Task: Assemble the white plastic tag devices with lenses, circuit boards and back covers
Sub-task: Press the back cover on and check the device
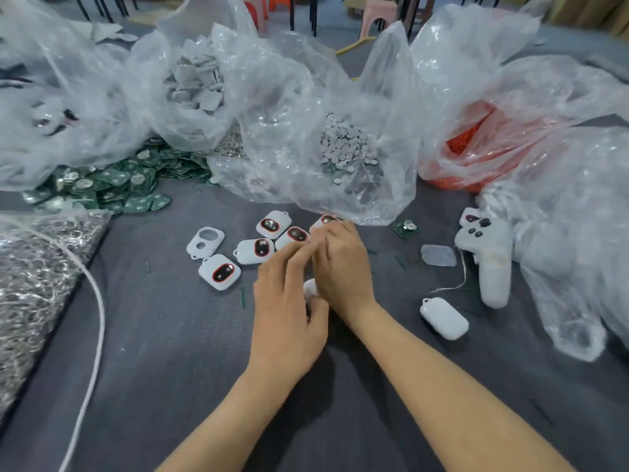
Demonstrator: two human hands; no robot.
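Note:
My left hand (289, 308) and my right hand (340, 264) meet over the grey table, both around a small white tag shell (310, 288) that shows only as a sliver between them. Which fingers grip it is blurred. Several white tag shells with dark red-rimmed lenses (220, 271) lie just beyond the hands, along with one empty front shell (205, 242). A closed white tag (444, 318) lies to the right. A single green circuit board (405, 229) and a clear back cover (438, 255) rest right of my right hand.
Clear plastic bags stand across the back: grey covers (194, 83), small white discs (347, 144), orange parts (469, 137). A heap of green circuit boards (102, 185) lies at left, metal rings (30, 274) and a white cord (98, 301) nearer. A white gun-shaped tool (490, 264) lies at right.

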